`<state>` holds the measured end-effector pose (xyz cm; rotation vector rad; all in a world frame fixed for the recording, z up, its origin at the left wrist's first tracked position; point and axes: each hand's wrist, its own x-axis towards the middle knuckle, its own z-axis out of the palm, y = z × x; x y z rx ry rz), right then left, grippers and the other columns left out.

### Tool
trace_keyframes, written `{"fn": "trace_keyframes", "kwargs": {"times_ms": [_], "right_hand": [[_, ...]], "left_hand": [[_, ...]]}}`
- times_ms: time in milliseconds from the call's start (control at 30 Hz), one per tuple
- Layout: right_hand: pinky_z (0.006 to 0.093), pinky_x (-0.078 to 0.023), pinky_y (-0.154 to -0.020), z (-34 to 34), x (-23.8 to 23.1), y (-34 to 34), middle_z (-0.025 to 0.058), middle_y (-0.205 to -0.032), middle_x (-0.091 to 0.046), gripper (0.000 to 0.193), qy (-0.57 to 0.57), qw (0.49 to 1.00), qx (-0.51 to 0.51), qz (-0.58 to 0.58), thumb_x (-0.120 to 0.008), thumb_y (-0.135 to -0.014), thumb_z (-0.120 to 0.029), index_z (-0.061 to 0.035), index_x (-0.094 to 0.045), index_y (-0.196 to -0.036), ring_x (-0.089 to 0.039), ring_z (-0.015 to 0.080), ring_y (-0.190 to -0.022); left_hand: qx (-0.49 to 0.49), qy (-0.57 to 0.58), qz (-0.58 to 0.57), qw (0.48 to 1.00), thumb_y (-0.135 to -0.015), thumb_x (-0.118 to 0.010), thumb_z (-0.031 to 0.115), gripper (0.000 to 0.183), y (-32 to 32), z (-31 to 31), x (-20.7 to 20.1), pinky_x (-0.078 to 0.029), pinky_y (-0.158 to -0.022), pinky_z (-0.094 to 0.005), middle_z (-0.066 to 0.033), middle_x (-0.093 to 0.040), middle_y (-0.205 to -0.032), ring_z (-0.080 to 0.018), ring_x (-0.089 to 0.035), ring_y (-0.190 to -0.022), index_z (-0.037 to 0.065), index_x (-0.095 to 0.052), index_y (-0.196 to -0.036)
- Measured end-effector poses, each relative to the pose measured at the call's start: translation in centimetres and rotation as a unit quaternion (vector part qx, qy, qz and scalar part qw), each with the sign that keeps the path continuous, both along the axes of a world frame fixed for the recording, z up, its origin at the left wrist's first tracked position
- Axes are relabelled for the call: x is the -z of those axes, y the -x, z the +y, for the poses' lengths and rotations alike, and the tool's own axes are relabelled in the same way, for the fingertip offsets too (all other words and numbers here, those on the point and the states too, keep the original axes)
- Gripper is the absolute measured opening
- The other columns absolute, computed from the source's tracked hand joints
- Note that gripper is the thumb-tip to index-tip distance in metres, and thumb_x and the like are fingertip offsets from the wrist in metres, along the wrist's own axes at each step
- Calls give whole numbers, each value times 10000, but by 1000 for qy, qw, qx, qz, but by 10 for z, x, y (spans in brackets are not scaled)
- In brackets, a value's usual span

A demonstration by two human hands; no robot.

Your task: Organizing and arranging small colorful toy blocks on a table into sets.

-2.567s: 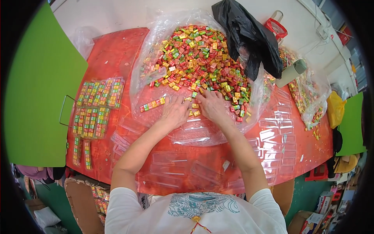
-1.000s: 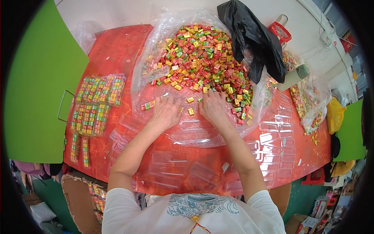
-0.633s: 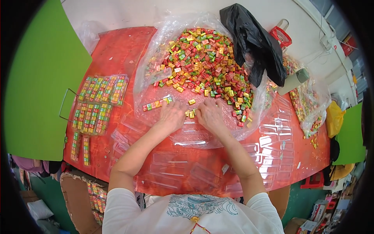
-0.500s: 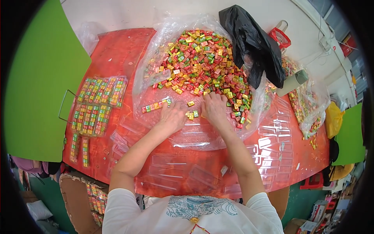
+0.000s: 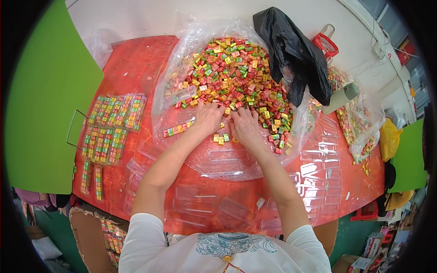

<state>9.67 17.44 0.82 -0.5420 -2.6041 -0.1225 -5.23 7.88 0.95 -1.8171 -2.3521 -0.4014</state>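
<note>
A large heap of small wrapped candies [image 5: 241, 68], red, yellow, green and orange, lies on a clear plastic sheet [image 5: 223, 170]. At its near edge my left hand [image 5: 210, 117] bends its fingers down among the candies; the fingertips are partly hidden. Close beside it, my right hand [image 5: 246, 126] has curled fingers at the same edge, touching candies. Left of my left hand, a row of candies [image 5: 178, 129] lies end to end in a slanting line. A few loose yellow candies [image 5: 221, 139] sit below and between the hands.
Filled clear trays of candies [image 5: 107, 132] stand at the left. Empty clear trays [image 5: 318, 177] are spread at the right and the near edge. A black plastic bag [image 5: 293, 54] overlaps the heap's far right; a pale green bottle [image 5: 341, 96] lies beyond it, beside another bag of candies [image 5: 348, 120].
My left hand has moved away from me and slightly right, from beside the candy row to the heap's edge. My right hand has shifted slightly left. The loose candies between them are more exposed.
</note>
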Motion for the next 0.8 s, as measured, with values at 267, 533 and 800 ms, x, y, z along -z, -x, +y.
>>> {"fn": "trace_keyframes", "kwargs": {"times_ms": [267, 533, 800], "right_hand": [[440, -407, -847, -5, -2, -22, 110, -893, -618, 202, 66, 994, -75, -45, -679, -813, -162, -81, -612, -986, -607, 282, -918], [443, -400, -856, -8, -2, -32, 120, -919, -612, 197, 124, 986, -107, 5, -673, -807, -148, -80, -623, -985, -604, 299, -944], [437, -395, -849, -13, -1, -35, 119, -950, -590, 229, 99, 990, -98, -19, -671, -790, -140, -64, -615, -999, -589, 294, -956]], "left_hand": [[13, 43, -30, 999, -808, -628, 131, 231, -8, -7, -13, -406, -886, -446, -174, -658, -1027, -314, -635, -1021, 33, -678, -1011], [-15, -36, -10, 999, -816, -625, 149, 197, -25, -52, -19, -399, -791, -467, -162, -634, -971, -324, -631, -945, 36, -645, -976], [3, 13, 35, 999, -800, -651, 142, 220, -11, -41, -14, -391, -787, -447, -142, -632, -972, -302, -621, -956, 108, -667, -1017]]}}
